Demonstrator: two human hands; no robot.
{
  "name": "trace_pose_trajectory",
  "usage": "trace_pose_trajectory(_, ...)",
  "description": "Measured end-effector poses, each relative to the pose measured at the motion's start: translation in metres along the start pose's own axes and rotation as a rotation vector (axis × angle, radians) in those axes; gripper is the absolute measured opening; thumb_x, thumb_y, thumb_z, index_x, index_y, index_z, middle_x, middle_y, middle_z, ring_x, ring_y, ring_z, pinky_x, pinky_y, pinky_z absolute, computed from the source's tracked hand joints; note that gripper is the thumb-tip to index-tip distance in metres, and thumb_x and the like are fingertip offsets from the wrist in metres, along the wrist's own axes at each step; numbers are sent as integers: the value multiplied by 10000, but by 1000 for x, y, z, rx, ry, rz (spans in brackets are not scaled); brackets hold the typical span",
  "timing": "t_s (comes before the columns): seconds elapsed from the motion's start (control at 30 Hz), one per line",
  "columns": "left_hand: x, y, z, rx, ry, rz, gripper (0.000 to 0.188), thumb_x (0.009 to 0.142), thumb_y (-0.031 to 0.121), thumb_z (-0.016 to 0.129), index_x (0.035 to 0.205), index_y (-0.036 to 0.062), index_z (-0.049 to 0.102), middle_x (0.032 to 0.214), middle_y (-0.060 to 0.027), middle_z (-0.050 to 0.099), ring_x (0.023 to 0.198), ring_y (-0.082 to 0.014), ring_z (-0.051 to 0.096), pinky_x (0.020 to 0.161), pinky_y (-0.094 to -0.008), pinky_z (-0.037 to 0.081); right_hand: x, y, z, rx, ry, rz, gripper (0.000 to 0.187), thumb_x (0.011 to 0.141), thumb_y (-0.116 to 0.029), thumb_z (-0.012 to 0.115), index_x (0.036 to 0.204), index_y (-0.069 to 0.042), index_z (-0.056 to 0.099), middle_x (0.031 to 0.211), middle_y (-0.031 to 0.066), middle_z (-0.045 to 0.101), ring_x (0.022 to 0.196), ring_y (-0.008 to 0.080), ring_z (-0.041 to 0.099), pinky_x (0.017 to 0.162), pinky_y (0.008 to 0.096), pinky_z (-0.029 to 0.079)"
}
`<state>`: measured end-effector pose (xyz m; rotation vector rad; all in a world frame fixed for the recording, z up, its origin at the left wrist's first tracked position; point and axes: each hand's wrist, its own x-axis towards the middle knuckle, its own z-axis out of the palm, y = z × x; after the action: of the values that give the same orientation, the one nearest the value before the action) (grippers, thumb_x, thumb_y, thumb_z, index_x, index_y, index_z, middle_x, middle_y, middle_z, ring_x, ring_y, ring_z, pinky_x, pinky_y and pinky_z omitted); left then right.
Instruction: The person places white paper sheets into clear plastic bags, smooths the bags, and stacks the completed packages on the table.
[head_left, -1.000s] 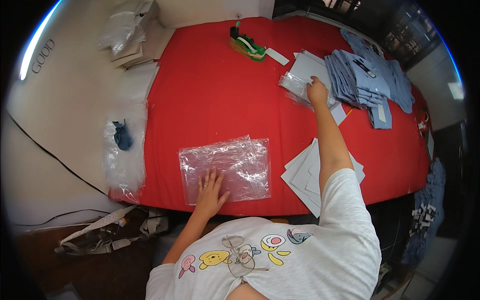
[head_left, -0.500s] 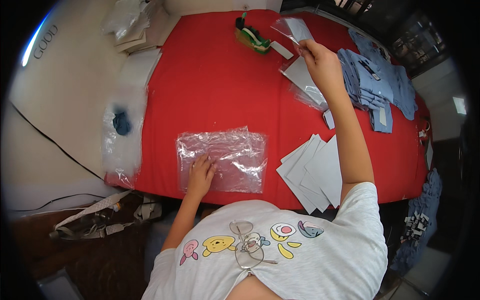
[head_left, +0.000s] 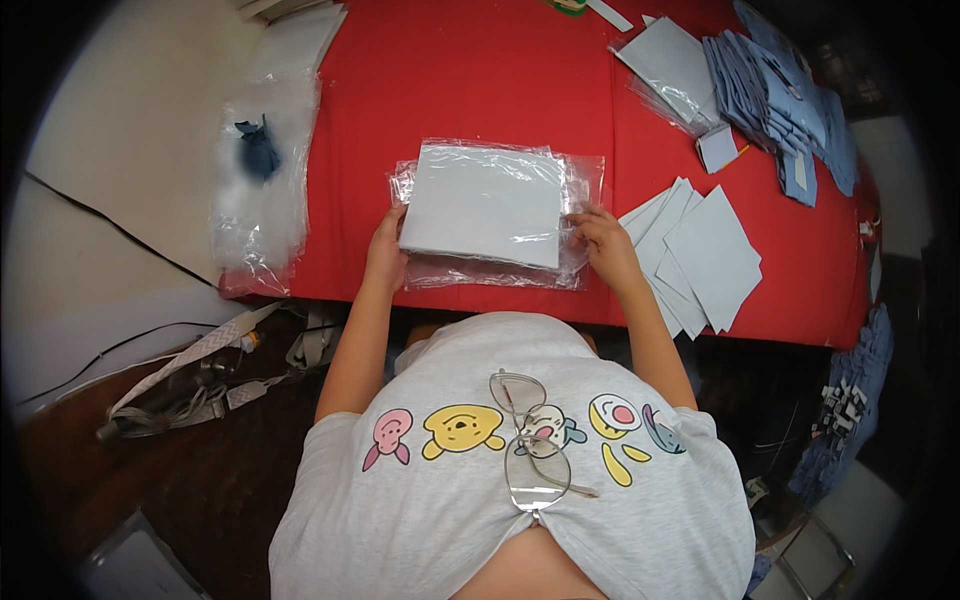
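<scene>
The plastic-covered white sheet (head_left: 485, 205) is held over clear bags (head_left: 440, 273), near the 6 o'clock edge of the red tabletop (head_left: 450, 85). At its 8 o'clock side it is clamped in the left hand (head_left: 386, 250). At 4 o'clock the bags are met by the right hand (head_left: 608, 248); whether its fingers are closed on them cannot be told. From the sheet, pale cards (head_left: 712, 255) are spread at 3 o'clock, and folded blue shirts (head_left: 760, 95) are stacked at 2.

Left hand (head_left: 387, 250) has the plastic-covered white board (head_left: 485, 205) by its left edge; right hand (head_left: 608, 245) just off its right, at clear bags (head_left: 490, 272) underneath; white sheets (head_left: 715, 255) fanned across red cloth (head_left: 450, 80); blue shirts (head_left: 765, 90) piled beyond!
</scene>
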<state>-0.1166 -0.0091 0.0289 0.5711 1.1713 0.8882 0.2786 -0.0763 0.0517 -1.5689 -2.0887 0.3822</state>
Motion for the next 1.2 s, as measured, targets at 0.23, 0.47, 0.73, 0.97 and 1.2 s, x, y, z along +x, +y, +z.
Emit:
trace_pose_trajectory(0.23, -7, -2, -8, 622, 164, 161, 579, 972, 251, 769, 1449, -18, 577, 1315, -208, 693, 1218, -296, 680, 1049, -407, 528, 0, -64, 4, -158, 341, 282, 182, 840, -133, 795, 996, -61, 735, 1115, 116, 725, 1111, 369, 655, 1001, 491, 504)
trace_pose_trajectory(0.47, -39, -11, 37, 1662, 145, 729, 860, 953, 256, 763, 1699, 132, 354, 1766, -255, 213, 1610, -467, 274, 1287, -637, 240, -47, -63, 63, -82, 243, 521, 280, 907, -130, 803, 1112, 21, 686, 1203, 238, 620, 1038, 455, 640, 900, 517, 545)
trace_pose_trajectory(0.73, 17, -52, 45, 1752, -160, 924, 788, 1056, 599, 565, 1733, 273, 328, 1836, -147, 107, 1688, -405, 55, 1318, -676, 69, -60, -36, 49, 140, 255, 486, 110, 961, -68, 719, 987, 38, 723, 986, 185, 694, 921, 405, 696, 823, 454, 570)
trace_pose_trajectory(0.97, 18, -47, 35, 1749, -150, 919, 820, 1027, 640, 587, 1723, 271, 360, 1833, -141, 137, 1681, -415, 105, 1317, -670, 82, -103, 17, 29, 163, 731, 820, 149, 1029, -92, 662, 975, 36, 716, 907, 153, 698, 710, 232, 708, 704, 377, 550)
trace_pose_trajectory(1.2, 21, -46, 29, 1756, -139, 936, 821, 1020, 631, 606, 1717, 265, 373, 1833, -143, 139, 1676, -424, 119, 1317, -672, 88, -44, -41, -8, 134, 399, 589, 246, 979, -233, 796, 997, -5, 704, 953, 103, 711, 810, 213, 701, 710, 369, 548)
